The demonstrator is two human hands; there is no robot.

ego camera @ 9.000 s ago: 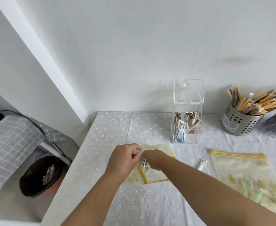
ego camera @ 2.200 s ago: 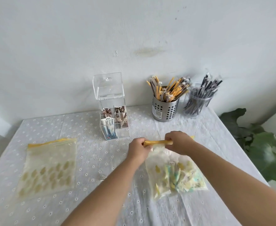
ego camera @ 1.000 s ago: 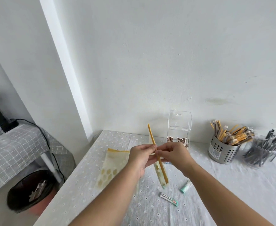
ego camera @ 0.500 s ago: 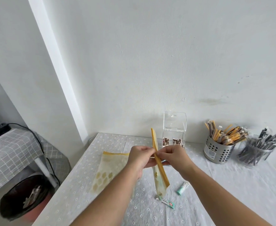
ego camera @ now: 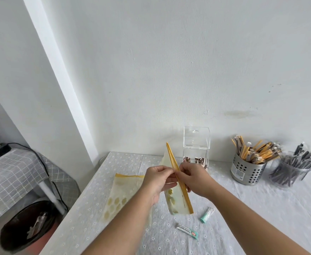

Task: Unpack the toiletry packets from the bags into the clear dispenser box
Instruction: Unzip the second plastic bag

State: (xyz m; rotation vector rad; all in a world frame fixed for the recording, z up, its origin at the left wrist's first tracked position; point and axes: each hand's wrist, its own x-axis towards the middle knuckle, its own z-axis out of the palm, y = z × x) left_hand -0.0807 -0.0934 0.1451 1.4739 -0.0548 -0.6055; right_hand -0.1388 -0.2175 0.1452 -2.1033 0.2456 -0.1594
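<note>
Two hands meet above the tabletop [ego camera: 261, 208]. The grip of the left hand [ego camera: 158, 179] and that of the right hand [ego camera: 195, 179] are each closed in a pinch on the yellow zip strip of the held bag [ego camera: 175, 198]. That bag stands on edge in the air, its strip slanting from upper left to lower right, with pale yellow shapes on its film. A second bag [ego camera: 121, 192] lies flat near the tabletop's left edge, under the left forearm.

The clear dispenser box [ego camera: 197, 144] stands behind the hands by the wall, with brown packets [ego camera: 195, 160] in its lower part. To its right, a perforated metal cup [ego camera: 246, 172] holds yellow-brown wrapped sticks, and a clear cup [ego camera: 290, 173] holds dark ones.

A teal tube [ego camera: 207, 215] and a flat packet [ego camera: 187, 233] lie loose below the held bag. Bare cloth stretches to the right of the right forearm. A bin [ego camera: 26, 230] sits on the floor past the left edge.
</note>
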